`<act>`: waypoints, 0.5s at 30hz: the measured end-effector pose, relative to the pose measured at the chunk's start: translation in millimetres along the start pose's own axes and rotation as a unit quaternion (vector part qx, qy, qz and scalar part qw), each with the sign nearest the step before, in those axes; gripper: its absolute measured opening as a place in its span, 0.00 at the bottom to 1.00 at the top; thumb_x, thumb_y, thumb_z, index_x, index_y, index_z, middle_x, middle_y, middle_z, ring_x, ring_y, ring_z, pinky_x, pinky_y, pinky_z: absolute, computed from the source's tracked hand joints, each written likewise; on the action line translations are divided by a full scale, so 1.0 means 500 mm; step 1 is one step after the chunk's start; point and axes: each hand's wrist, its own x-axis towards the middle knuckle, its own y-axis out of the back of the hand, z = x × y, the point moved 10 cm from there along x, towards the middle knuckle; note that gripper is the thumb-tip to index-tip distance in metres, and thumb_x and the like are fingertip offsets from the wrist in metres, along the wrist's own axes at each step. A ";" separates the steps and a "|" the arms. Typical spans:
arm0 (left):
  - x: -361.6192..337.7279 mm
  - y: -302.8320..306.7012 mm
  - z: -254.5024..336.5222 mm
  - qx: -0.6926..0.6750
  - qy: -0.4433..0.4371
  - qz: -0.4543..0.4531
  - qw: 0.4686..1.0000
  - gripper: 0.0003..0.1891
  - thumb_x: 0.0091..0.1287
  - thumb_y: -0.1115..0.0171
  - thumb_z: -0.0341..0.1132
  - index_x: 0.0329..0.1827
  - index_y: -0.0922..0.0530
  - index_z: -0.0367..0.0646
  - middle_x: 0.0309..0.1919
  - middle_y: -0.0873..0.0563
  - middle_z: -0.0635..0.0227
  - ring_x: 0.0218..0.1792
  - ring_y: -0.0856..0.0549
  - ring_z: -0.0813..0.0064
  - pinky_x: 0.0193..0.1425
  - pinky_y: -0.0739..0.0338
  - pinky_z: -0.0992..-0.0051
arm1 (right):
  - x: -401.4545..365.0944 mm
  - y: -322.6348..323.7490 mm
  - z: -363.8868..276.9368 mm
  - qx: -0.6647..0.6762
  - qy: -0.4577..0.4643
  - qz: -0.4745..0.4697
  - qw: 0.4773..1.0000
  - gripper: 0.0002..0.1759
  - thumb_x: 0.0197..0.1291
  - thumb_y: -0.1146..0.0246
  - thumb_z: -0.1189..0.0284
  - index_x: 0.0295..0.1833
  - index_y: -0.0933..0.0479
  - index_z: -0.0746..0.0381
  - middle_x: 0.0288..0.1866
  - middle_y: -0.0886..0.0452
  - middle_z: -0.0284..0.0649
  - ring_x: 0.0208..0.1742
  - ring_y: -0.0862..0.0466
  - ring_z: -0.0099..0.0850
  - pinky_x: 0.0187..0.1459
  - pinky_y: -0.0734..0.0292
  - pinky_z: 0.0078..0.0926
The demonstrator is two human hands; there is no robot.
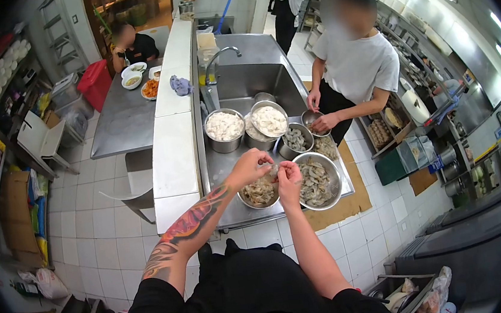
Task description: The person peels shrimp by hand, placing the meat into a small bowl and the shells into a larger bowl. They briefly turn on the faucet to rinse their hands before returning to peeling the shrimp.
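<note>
My left hand (pixel 253 167) and my right hand (pixel 289 181) meet above the steel counter, fingers pinched together. Between the fingertips is a small greyish shrimp (pixel 273 171), partly hidden by them. Directly beneath sits a metal bowl of brownish shrimp shells (pixel 259 193). Just right of my right hand, a wide metal bowl (pixel 338 179) holds whole grey shrimp (pixel 314 181). Beyond the hands stands a pot (pixel 297 152) with grey shrimp in it.
Pots of pale peeled shrimp (pixel 224 126) stand by the sink (pixel 260 74) and faucet (pixel 228 50). Across the counter, a co-worker (pixel 356 56) works over a small metal bowl (pixel 312 116). A white tiled ledge (pixel 174 164) runs along the left; another person sits behind it.
</note>
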 end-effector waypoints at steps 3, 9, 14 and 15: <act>0.002 -0.002 -0.015 -0.028 0.042 0.001 0.999 0.10 0.65 0.29 0.32 0.45 0.15 0.36 0.38 0.11 0.67 0.38 0.14 0.81 0.43 0.18 0.76 | -0.004 -0.011 -0.045 -0.082 0.056 0.000 0.995 0.04 0.71 0.42 0.78 0.49 0.27 0.65 0.35 0.20 0.33 0.32 0.20 0.19 0.33 0.18 0.21; 0.000 -0.030 -0.040 -0.133 0.087 -0.036 0.987 0.12 0.66 0.30 0.34 0.47 0.16 0.36 0.39 0.11 0.68 0.38 0.14 0.81 0.44 0.18 0.77 | -0.004 -0.018 -0.040 -0.150 0.085 -0.016 0.985 0.02 0.67 0.40 0.78 0.42 0.23 0.66 0.32 0.22 0.31 0.33 0.22 0.18 0.35 0.25 0.18; -0.004 -0.004 -0.032 -0.023 0.070 0.007 0.997 0.13 0.60 0.31 0.31 0.47 0.16 0.34 0.35 0.12 0.65 0.34 0.15 0.78 0.42 0.19 0.75 | 0.003 0.011 -0.001 -0.147 0.101 0.008 0.984 0.03 0.69 0.43 0.78 0.42 0.24 0.66 0.35 0.21 0.33 0.34 0.20 0.20 0.34 0.18 0.21; -0.006 0.004 -0.043 -0.021 0.091 0.022 0.995 0.14 0.59 0.32 0.30 0.46 0.17 0.34 0.34 0.12 0.64 0.33 0.15 0.76 0.41 0.19 0.74 | 0.002 0.027 0.009 -0.132 0.086 0.034 0.987 0.04 0.69 0.43 0.78 0.42 0.23 0.66 0.35 0.21 0.33 0.35 0.19 0.21 0.35 0.18 0.21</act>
